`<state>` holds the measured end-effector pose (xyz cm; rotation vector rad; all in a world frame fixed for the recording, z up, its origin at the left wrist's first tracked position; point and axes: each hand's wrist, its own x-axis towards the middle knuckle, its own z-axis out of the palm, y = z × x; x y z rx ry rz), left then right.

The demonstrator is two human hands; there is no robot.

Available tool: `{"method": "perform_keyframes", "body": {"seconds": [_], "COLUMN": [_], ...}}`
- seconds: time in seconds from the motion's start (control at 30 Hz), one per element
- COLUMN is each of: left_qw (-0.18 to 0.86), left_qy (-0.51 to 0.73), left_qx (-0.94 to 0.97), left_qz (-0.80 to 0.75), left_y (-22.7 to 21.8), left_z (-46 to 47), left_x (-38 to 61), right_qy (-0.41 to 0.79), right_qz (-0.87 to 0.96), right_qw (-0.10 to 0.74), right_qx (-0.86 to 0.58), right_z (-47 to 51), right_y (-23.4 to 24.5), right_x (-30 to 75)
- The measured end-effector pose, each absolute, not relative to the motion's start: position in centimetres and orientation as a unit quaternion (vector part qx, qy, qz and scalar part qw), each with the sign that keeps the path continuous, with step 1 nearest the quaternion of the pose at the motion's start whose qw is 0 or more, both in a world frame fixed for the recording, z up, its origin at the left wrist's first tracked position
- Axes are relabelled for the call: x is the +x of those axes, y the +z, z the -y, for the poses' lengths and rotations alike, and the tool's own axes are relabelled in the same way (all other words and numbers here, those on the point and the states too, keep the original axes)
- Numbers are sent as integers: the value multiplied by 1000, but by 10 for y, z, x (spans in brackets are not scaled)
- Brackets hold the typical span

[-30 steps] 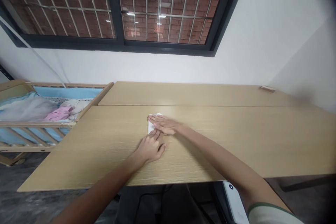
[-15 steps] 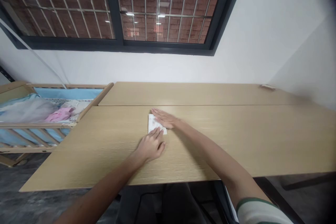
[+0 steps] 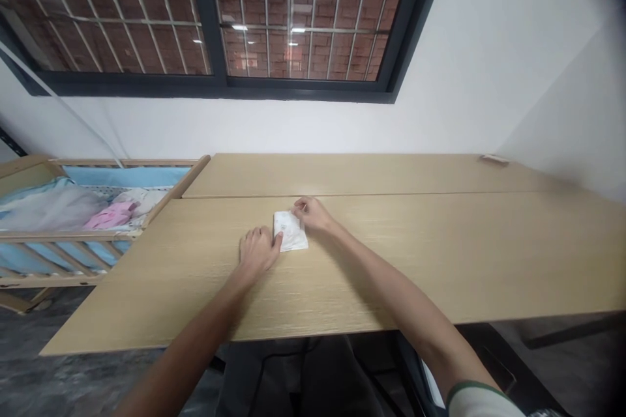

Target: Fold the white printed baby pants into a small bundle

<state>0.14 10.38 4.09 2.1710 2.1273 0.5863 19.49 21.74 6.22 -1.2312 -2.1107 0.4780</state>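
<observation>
A folded white paper napkin (image 3: 291, 233) with a faint printed pattern lies flat on the light wood-grain table (image 3: 440, 260). My left hand (image 3: 257, 253) rests on the tabletop at the napkin's left side, its thumb touching the napkin's edge. My right hand (image 3: 313, 215) sits at the napkin's upper right corner, its fingertips curled down onto the corner. Whether those fingers truly pinch the napkin is hard to see at this size.
A wooden crib (image 3: 98, 172) with blue padding, pale netting and pink cloth stands beyond the table's left end. A small tan object (image 3: 493, 158) lies at the table's far edge. A dark-framed window (image 3: 210, 19) with bars is on the wall behind.
Both hands have drawn off the top of the napkin. The left hand has slid left to its side, and the right hand has curled its fingers at the upper corner instead of lying flat.
</observation>
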Motion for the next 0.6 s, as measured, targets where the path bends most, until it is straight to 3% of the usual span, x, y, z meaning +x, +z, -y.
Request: {"method": "perform_keyframes", "body": {"seconds": [0.33, 0.47, 0.6], "left_qw": [116, 140, 137], "left_qy": [249, 323, 353], "left_qx": [719, 696, 668], "left_qz": [-639, -626, -641], "left_y": [54, 74, 93], "left_z": [-101, -54, 38], "left_x": [-9, -39, -91], "right_qy": [208, 329, 496], "right_qz": [725, 705, 690], "right_qw": [383, 418, 370], "right_qx": [-533, -469, -376], "right_z": [-178, -125, -51], "right_y": [49, 76, 108], "right_x": [172, 150, 122]}}
